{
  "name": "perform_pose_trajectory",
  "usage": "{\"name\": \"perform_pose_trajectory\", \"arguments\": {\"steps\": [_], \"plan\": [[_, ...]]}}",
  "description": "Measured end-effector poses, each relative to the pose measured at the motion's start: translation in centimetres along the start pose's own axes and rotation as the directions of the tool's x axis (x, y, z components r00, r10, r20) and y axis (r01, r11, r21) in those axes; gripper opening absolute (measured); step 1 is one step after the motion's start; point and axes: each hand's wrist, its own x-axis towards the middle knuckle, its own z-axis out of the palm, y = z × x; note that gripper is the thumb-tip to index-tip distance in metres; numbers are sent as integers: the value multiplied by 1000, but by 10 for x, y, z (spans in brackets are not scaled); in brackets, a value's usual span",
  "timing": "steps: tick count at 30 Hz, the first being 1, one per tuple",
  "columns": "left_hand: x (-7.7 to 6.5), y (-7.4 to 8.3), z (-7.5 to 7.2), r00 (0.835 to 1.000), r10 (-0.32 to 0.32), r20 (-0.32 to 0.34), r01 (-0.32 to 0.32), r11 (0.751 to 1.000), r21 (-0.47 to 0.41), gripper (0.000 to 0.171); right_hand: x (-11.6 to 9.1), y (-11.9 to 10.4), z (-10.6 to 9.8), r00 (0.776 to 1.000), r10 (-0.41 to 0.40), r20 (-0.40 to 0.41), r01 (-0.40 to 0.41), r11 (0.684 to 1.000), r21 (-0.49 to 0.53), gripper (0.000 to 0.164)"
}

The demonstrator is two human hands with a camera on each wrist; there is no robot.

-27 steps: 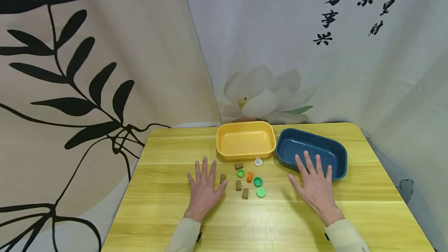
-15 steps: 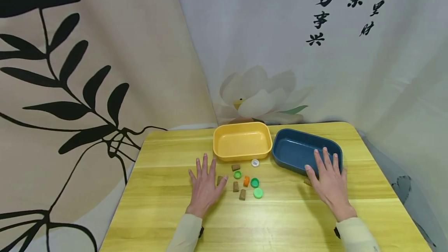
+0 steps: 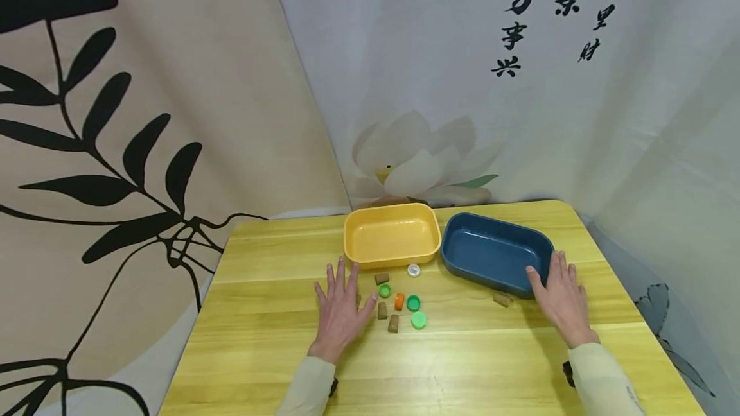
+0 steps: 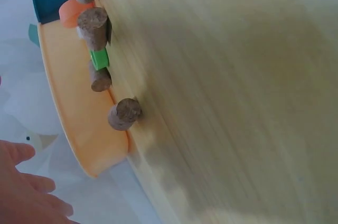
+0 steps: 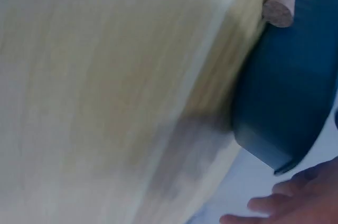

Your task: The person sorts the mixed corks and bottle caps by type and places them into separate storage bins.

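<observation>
My left hand has its fingers spread straight, over the table just left of several brown corks and bottle caps. Its thumb overlaps the edge of the group, and one cork is partly covered by it in the head view. Among the corks are green caps, an orange cap and a white cap. At the right end of the blue tray is my right hand, fingers extended along its outer side and thumb over the front right corner. A single cork lies against the tray's front wall.
A yellow tray stands beside the blue one, near the back edge of the wooden table. Printed cloth curtains hang close behind the table.
My right hand has moved right, from over the blue tray to its right end, uncovering the cork in front of it. The left hand stays by the corks. The head view has shifted slightly.
</observation>
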Motion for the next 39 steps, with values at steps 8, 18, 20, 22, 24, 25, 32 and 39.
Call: {"name": "perform_pose_trajectory", "arguments": {"steps": [8,18,20,22,24,25,32,39], "plan": [[-10,-9,-1,1000,-23,12,23,999,26,79,9,1,11,997,-60,49,58,998,26,83],[-20,-21,-2,1000,-31,-2,31,999,30,78,18,-8,20,986,-143,85,138,988,68,82],[-22,-22,-2,999,-32,-8,32,999,23,78,20,-10,21,984,-158,84,152,985,76,83],[-25,-24,-2,999,-35,-9,36,999,28,78,21,-11,23,982,-166,87,159,984,81,83],[-26,-25,-1,999,-38,-14,38,999,32,77,23,-12,24,982,-167,91,160,984,79,84],[-27,-26,-2,999,-41,-13,41,999,29,77,24,-12,25,982,-166,94,159,984,78,84],[-33,-31,-1,998,-62,-12,62,998,20,77,23,-16,24,988,-128,82,125,991,40,83],[-33,-39,0,998,-61,-4,62,997,39,80,18,-24,24,994,-100,35,100,995,10,82]]}}
